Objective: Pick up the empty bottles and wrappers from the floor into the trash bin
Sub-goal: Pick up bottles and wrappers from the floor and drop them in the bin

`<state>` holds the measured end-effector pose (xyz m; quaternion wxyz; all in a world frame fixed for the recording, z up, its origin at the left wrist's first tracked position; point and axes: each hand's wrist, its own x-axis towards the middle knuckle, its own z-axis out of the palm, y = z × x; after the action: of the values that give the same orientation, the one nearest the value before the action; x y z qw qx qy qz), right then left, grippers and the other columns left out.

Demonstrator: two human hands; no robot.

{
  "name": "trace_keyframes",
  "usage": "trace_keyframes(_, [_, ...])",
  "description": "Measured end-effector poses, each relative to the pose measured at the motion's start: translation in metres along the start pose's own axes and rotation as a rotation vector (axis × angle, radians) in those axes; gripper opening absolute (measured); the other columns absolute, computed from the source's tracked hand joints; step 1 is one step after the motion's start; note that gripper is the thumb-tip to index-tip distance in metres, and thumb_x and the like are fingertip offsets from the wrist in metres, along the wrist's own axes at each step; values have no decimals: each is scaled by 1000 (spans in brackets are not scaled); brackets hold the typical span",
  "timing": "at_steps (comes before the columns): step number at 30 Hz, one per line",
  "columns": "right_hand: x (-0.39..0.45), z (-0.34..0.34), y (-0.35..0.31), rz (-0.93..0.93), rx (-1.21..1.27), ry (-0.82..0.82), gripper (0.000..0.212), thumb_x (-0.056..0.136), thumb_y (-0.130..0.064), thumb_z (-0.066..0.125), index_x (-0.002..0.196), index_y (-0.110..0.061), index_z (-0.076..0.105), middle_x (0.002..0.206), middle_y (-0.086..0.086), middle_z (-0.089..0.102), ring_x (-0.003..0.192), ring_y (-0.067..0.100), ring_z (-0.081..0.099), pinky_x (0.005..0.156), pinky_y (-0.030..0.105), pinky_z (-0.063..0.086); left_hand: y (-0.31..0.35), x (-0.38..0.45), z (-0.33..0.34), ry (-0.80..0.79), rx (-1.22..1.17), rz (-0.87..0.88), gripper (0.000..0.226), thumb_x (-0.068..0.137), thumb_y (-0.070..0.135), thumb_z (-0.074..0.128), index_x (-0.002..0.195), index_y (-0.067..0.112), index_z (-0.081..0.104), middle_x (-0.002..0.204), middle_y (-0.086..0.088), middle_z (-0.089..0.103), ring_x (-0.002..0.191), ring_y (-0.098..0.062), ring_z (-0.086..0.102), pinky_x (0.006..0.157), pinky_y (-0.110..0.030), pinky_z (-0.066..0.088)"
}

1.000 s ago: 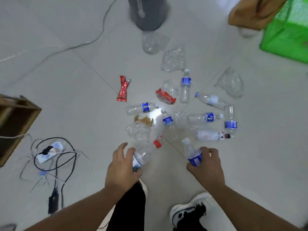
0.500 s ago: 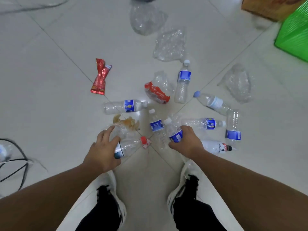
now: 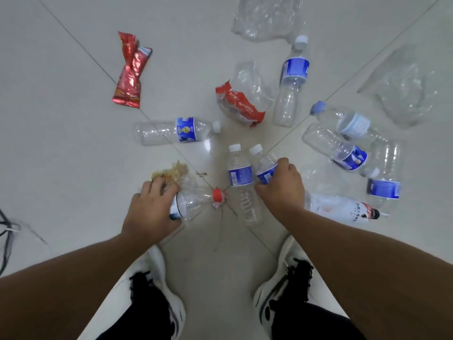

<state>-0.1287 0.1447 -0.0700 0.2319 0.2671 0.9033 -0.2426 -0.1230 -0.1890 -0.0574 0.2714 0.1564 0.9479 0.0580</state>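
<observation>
My left hand (image 3: 149, 212) grips a clear red-capped bottle (image 3: 193, 202), its fingers reaching onto a crumpled clear wrapper with yellowish bits (image 3: 171, 171). My right hand (image 3: 282, 186) holds a white-capped, blue-label bottle (image 3: 263, 164) low over the floor. Right beside it lies another blue-label bottle (image 3: 241, 182). Several more empty bottles lie around: one to the left (image 3: 176, 130), one farther up (image 3: 291, 82), a cluster at the right (image 3: 348, 148). A red foil wrapper (image 3: 130, 72) and a red-and-clear wrapper (image 3: 241, 99) lie beyond. The trash bin is out of view.
Clear plastic bags lie at the top (image 3: 267, 15) and the right (image 3: 402, 92). Black cables (image 3: 6, 231) cross the left edge. My two white-and-black shoes (image 3: 166, 298) stand on the pale tiled floor just below my hands.
I have bent lower and the view has closed in; the bin left the frame. Both hands, each still holding its bottle, moved forward toward the litter, and the left fingers now touch the crumpled wrapper.
</observation>
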Motion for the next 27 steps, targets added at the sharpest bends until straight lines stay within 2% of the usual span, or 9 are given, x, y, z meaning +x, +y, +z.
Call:
trace_keyframes(2, [-20,-28,-9,-16,-9,-15,59,71,-38,84,115,-22,47,104,1,55,94,27,59,76,41,54,6,-21,-34,-2,-10,-25,70,51,38,78,116,24,55,116,-5,51,94,-34,49,65,-38,38])
trace_keyframes(6, [-69,-103,-33,-48,-32,-18,63,69,-38,86,113,-25,44,98,-3,48,88,23,54,73,36,46,18,-64,-124,15,-48,-65,69,55,42,72,120,26,55,119,-5,49,96,-34,49,66,-40,43])
trace_keyframes(10, [-122,-200,-76,-81,-58,-58,67,68,-41,84,118,-27,43,97,-5,47,88,21,54,69,35,43,40,-109,-226,60,-101,-163,73,57,45,82,123,32,53,126,-2,47,104,-30,48,72,-43,48])
trace_keyframes(13, [-164,-283,-122,-146,-8,-64,67,69,-37,83,123,-21,47,99,-3,49,88,23,54,71,35,43,63,-137,-320,94,-146,-194,72,59,44,82,123,32,52,127,-3,45,105,-31,48,73,-44,51])
trace_keyframes(16, [-204,-362,-171,-160,71,-86,60,71,-37,83,118,-19,49,103,1,54,91,25,56,73,38,48,82,-159,-414,126,-154,-204,67,62,39,82,122,27,55,126,-7,43,106,-35,48,74,-45,53])
trace_keyframes(19, [-240,-425,-215,-173,95,-73,56,70,-35,84,110,-19,49,100,2,55,86,24,58,64,35,43,92,-184,-493,155,-175,-213,67,65,39,82,125,25,56,126,-7,43,111,-34,46,76,-44,52])
trace_keyframes(23, [-282,-480,-265,-176,65,-51,56,66,-35,85,107,-18,50,99,4,56,83,26,60,66,36,48,95,-215,-569,154,-223,-243,69,67,44,81,129,26,54,126,-3,42,116,-29,44,84,-46,54])
trace_keyframes(27, [-316,-503,-309,-172,52,-40,55,66,-37,82,106,-18,51,99,4,57,80,25,61,65,36,50,72,-237,-619,205,-246,-209,64,68,41,78,126,24,55,123,-2,43,113,-29,46,80,-42,53])
